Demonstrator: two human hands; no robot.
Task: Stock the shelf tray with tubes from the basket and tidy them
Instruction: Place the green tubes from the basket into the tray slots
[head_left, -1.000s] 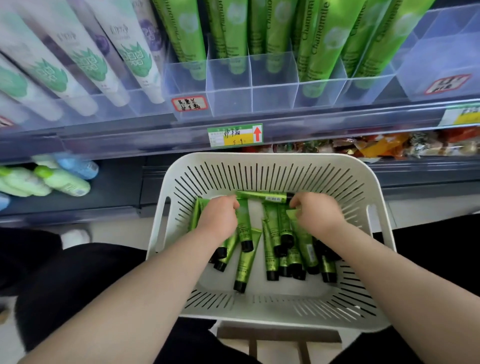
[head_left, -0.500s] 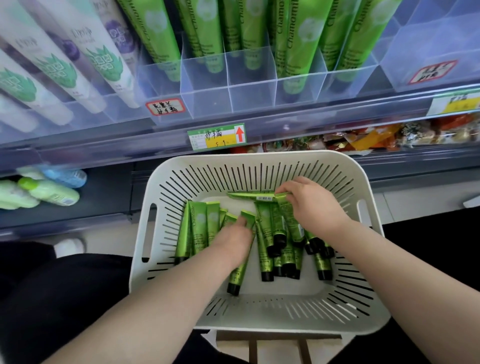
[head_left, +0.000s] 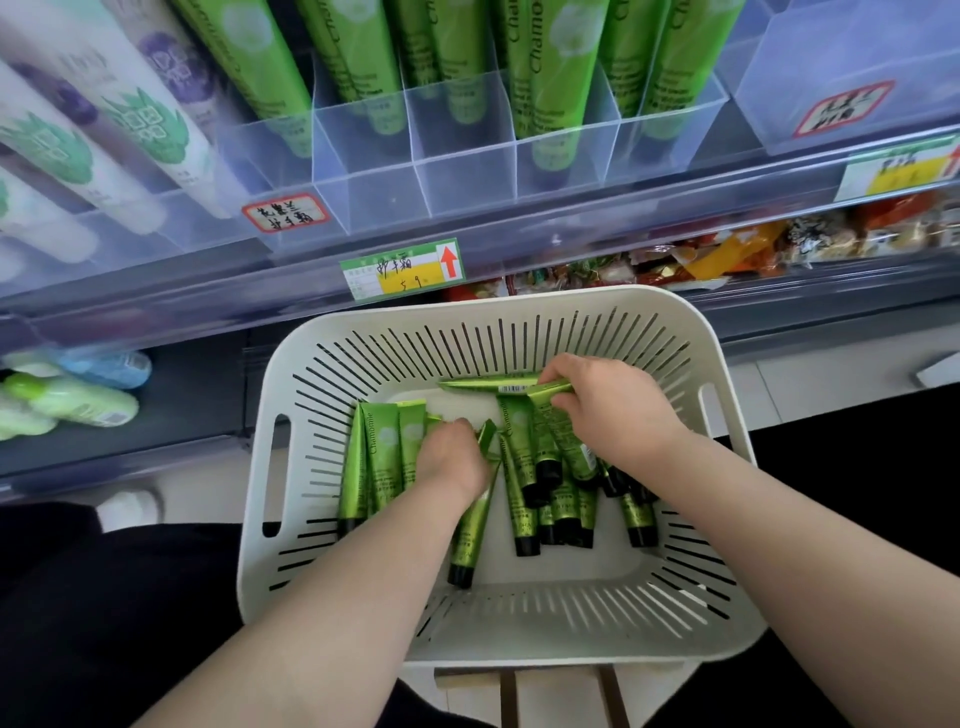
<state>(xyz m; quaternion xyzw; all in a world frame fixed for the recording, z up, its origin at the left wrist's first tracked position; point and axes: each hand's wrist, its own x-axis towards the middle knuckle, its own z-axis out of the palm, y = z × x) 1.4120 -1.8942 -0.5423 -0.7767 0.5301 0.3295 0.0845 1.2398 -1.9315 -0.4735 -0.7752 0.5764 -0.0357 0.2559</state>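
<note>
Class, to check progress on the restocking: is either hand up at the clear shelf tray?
No, the left hand and right hand are both down in the white basket among the green tubes.

Forearms (head_left: 337, 597) bare; black garment (head_left: 104, 623) over legs.
</note>
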